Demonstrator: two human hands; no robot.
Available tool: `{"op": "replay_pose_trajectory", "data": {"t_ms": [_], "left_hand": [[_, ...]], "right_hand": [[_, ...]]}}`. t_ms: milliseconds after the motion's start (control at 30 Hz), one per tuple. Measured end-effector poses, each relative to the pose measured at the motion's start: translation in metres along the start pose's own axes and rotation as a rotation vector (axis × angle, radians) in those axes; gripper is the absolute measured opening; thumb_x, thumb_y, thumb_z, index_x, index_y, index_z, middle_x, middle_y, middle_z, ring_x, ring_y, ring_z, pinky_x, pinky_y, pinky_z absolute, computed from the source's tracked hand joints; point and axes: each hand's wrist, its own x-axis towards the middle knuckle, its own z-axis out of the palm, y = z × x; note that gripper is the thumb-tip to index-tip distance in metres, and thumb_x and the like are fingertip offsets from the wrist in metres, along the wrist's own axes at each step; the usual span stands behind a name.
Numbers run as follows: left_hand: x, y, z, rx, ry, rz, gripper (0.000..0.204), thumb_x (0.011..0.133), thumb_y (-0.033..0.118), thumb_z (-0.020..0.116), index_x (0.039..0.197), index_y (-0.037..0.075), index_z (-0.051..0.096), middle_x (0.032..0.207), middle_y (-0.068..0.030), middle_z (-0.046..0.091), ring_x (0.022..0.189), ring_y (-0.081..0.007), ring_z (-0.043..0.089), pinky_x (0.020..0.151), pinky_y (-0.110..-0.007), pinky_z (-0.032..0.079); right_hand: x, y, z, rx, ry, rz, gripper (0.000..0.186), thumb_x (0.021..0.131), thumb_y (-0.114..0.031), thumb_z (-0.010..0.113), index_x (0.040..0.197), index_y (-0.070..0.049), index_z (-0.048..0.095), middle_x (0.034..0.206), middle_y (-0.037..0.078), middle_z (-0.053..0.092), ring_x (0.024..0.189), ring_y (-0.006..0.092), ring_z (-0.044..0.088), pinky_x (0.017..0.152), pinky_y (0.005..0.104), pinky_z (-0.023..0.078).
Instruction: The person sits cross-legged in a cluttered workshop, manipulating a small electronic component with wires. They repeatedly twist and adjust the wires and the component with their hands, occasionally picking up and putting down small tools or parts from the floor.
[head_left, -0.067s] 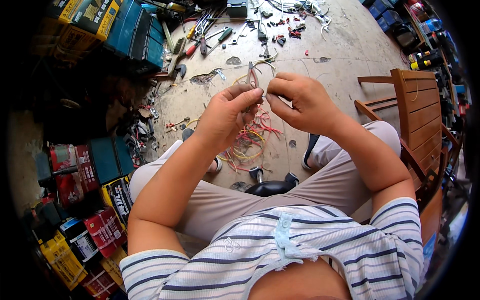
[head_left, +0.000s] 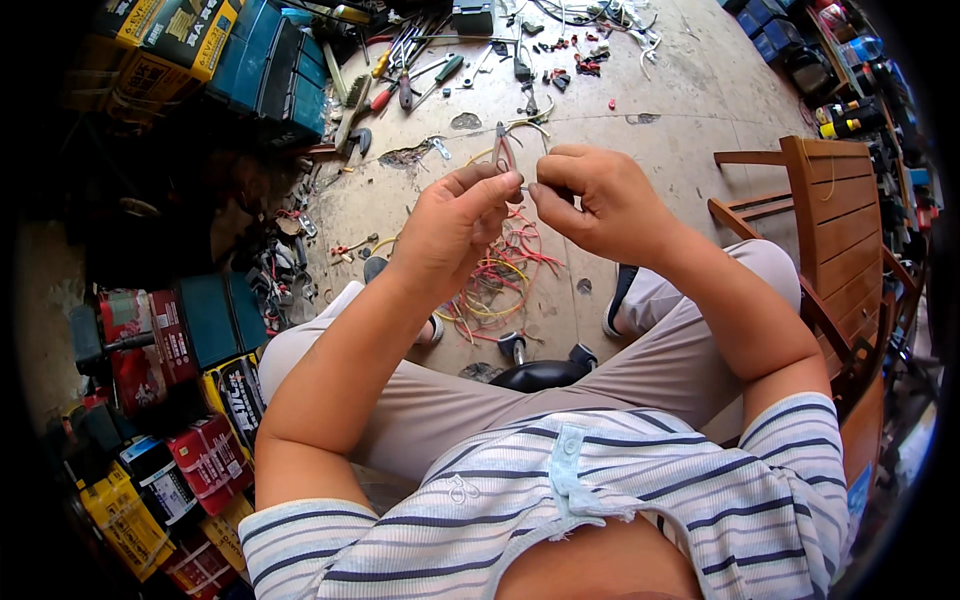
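My left hand (head_left: 465, 215) and my right hand (head_left: 600, 205) meet in front of me, raised above the floor. Both are closed in a pinch, with the fingertips almost touching. A short bit of thin wire (head_left: 526, 188) shows between them; its ends are hidden in the fingers. Just beyond my left fingertips are pliers (head_left: 504, 150) with red handles, partly covered by the hand. Below the hands, a loose tangle of red and yellow wires (head_left: 505, 280) lies on the floor between my feet.
Screwdrivers (head_left: 405, 90) and other tools lie farther off, near small red and black parts (head_left: 590, 65). Boxed goods (head_left: 210, 455) are stacked at the left. A wooden chair (head_left: 835, 220) stands at the right. A black wheeled base (head_left: 540, 376) is under me.
Both hands shift very slightly to the left. Their pinches stay closed and close together.
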Motion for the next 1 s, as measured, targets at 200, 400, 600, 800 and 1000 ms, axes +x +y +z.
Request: {"op": "replay_pose_trajectory", "data": {"t_ms": [200, 400, 600, 800, 1000], "left_hand": [[-0.001, -0.004, -0.002, -0.015, -0.017, 0.029, 0.007, 0.087, 0.008, 0.06, 0.09, 0.002, 0.058, 0.074, 0.0026, 0.052, 0.054, -0.002, 0.038, 0.045, -0.017, 0.028], [0.0, -0.009, -0.011, -0.165, 0.014, 0.035, 0.007, 0.088, 0.009, 0.058, 0.091, 0.002, 0.058, 0.072, 0.0014, 0.051, 0.054, -0.0032, 0.038, 0.045, -0.018, 0.027], [-0.001, -0.006, -0.005, -0.152, 0.036, 0.049, 0.009, 0.089, 0.011, 0.059, 0.093, 0.002, 0.058, 0.072, 0.0008, 0.051, 0.055, -0.004, 0.039, 0.045, -0.018, 0.028], [-0.002, -0.003, 0.0, -0.129, 0.04, 0.072, 0.01, 0.088, 0.011, 0.061, 0.093, 0.003, 0.058, 0.071, 0.0025, 0.05, 0.054, -0.0031, 0.039, 0.045, -0.017, 0.028], [-0.001, -0.003, -0.003, -0.096, 0.068, 0.054, 0.006, 0.088, 0.011, 0.061, 0.088, 0.006, 0.059, 0.066, 0.0052, 0.046, 0.052, -0.0016, 0.037, 0.044, -0.017, 0.027]], "right_hand": [[0.002, 0.003, 0.006, -0.058, 0.069, -0.028, 0.017, 0.072, -0.017, 0.062, 0.062, -0.006, 0.054, 0.061, 0.01, 0.053, 0.058, 0.0297, 0.055, 0.052, 0.0391, 0.043], [0.003, 0.004, 0.005, -0.129, 0.13, -0.079, 0.015, 0.074, -0.016, 0.062, 0.066, -0.006, 0.055, 0.062, 0.009, 0.053, 0.058, 0.0293, 0.054, 0.052, 0.0393, 0.042], [0.006, 0.008, -0.003, -0.101, 0.149, -0.053, 0.012, 0.082, -0.016, 0.061, 0.075, -0.006, 0.057, 0.069, 0.009, 0.054, 0.065, 0.0286, 0.054, 0.056, 0.0387, 0.043], [0.009, 0.013, -0.005, -0.048, 0.168, -0.114, 0.007, 0.081, -0.014, 0.064, 0.083, -0.007, 0.062, 0.076, 0.008, 0.058, 0.07, 0.0271, 0.056, 0.06, 0.037, 0.044], [0.008, 0.013, -0.006, 0.018, 0.164, -0.084, 0.006, 0.08, -0.011, 0.065, 0.084, -0.008, 0.063, 0.077, 0.007, 0.06, 0.071, 0.0262, 0.057, 0.061, 0.036, 0.045]]}}
